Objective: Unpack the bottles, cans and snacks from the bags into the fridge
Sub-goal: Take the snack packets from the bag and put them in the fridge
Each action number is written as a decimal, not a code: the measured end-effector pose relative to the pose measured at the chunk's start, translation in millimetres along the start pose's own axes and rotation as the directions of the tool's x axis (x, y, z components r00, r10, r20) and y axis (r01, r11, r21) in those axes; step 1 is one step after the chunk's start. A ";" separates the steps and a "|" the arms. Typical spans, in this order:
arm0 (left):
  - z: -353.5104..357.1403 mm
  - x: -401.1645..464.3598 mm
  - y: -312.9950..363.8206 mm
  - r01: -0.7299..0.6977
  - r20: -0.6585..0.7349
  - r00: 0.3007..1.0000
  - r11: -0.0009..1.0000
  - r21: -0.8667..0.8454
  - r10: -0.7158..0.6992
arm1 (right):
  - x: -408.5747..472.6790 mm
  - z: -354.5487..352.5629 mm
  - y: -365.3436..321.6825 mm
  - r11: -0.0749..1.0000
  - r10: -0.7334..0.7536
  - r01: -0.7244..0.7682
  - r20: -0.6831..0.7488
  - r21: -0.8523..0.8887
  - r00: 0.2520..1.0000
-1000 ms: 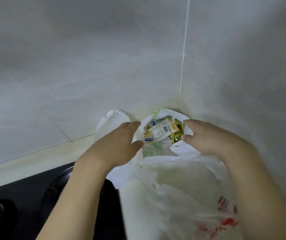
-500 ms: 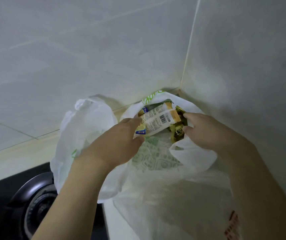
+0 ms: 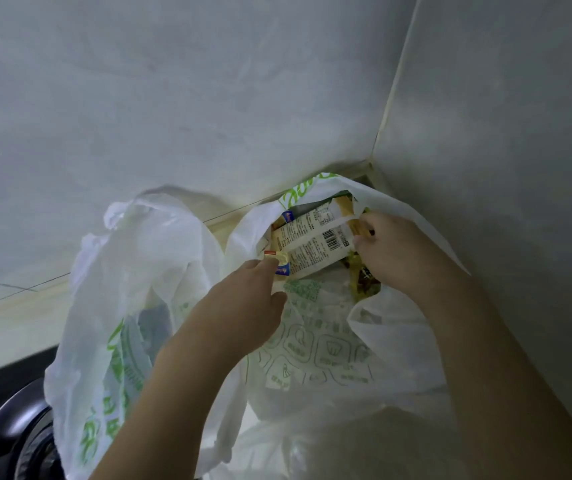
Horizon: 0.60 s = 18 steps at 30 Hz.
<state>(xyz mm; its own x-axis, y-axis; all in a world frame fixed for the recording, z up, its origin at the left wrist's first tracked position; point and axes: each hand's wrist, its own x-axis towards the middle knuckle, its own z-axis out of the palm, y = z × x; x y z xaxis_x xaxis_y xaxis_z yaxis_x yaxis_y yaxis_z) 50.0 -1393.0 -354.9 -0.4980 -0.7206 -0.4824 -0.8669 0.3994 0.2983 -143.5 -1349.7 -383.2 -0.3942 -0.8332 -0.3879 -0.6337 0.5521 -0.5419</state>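
Observation:
A white plastic bag with green print (image 3: 326, 348) stands in the wall corner with its mouth wide. Inside lies a cream and yellow snack packet (image 3: 312, 244) with a barcode; a second similar packet sits behind it. My left hand (image 3: 243, 306) pinches the packet's lower left corner through the bag's mouth. My right hand (image 3: 395, 251) grips the packet's right end inside the bag. A dark green and gold snack pack (image 3: 364, 278) shows under my right hand.
A second white bag with green print (image 3: 118, 306) stands to the left, against the tiled wall. A black stove burner (image 3: 10, 431) lies at the lower left. Another thin bag (image 3: 329, 448) lies crumpled in front. Walls close in behind and on the right.
Both hands have reached from the bag's rim into its mouth and taken hold of the cream snack packet. My view has tilted down, bringing the left bag more into sight.

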 end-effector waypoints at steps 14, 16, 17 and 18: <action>4.9 20.2 -5.5 -0.046 -0.019 0.999 0.999 0.003 0.046 | 16.7 16.0 11.5 0.999 0.026 -0.027 -0.053 -0.016 0.998; 7.8 31.7 1.4 -0.074 -0.037 0.997 0.997 0.001 0.074 | 13.1 15.9 16.2 0.996 0.044 -0.045 -0.015 -0.074 0.999; 10.6 40.0 6.2 -0.089 -0.054 0.995 0.996 0.001 0.089 | 10.8 16.1 19.7 0.994 0.058 -0.058 -0.003 -0.096 0.998; 14.4 49.1 10.2 -0.105 -0.077 0.991 0.994 0.012 0.106 | 8.5 16.5 22.1 0.991 0.076 -0.076 -0.003 -0.110 0.997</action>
<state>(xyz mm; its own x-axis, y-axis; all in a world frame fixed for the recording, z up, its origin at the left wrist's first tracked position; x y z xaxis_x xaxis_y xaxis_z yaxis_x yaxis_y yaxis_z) 16.4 -1416.2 -387.4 -0.5836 -0.7157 -0.3836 -0.8100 0.4797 0.3374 -149.9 -1344.0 -410.9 -0.4430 -0.7891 -0.4255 -0.6715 0.6065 -0.4257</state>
